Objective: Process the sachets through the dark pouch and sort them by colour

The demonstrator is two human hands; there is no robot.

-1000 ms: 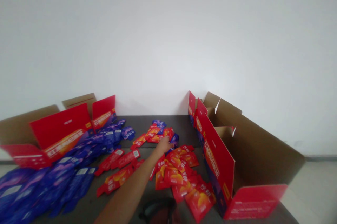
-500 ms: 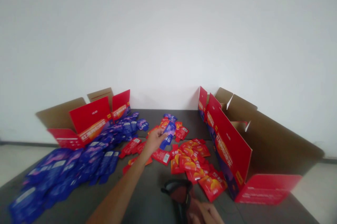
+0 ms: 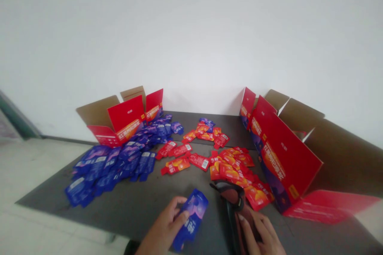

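Note:
My left hand (image 3: 169, 221) pinches a blue and purple pouch (image 3: 194, 213) with white lettering, held low over the near part of the table. My right hand (image 3: 259, 231) is closed round a dark thing with brown, lens-like panels that looks like a pair of sunglasses (image 3: 229, 193); its far part is plain, the rest is covered by my fingers. Just beyond it lies a pile of red and orange pouches (image 3: 235, 167). More red pouches (image 3: 176, 165) are scattered mid-table. To the left spreads a large heap of blue pouches (image 3: 110, 167).
Open red cartons (image 3: 127, 117) with brown flaps stand at the back left. Larger open red cartons (image 3: 281, 155) line the right side. Some blue pouches (image 3: 207, 122) lie with red ones at the back of the dark table (image 3: 119, 211). A white wall (image 3: 191, 39) rises behind.
My left hand has come back from the far middle pile toward me, bringing the blue pouch. The view has shifted, and my right hand still grips the sunglasses.

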